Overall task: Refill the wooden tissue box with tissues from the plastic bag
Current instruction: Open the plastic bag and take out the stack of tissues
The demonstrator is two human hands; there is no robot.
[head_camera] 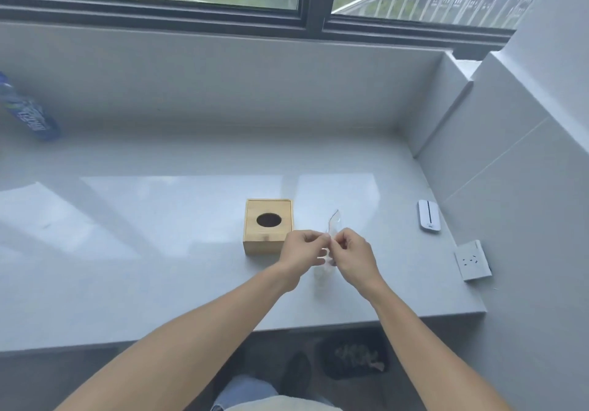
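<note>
A square wooden tissue box (268, 225) with a round dark hole in its lid sits on the grey counter (159, 219). Just right of it a clear plastic bag (333, 222) stands up on edge, its top rising above my fingers. My left hand (301, 254) and my right hand (350, 256) both pinch the bag's upper edge, fingertips nearly touching. The bag's lower part (323, 275) shows pale between my wrists. Tissues inside it are hard to make out.
A blue bottle (28, 114) lies at the far left. A white flat device (429, 215) and a white power socket (471, 261) sit near the right wall. The counter's front edge (350, 323) runs below my forearms, with a dark bin (353, 358) on the floor.
</note>
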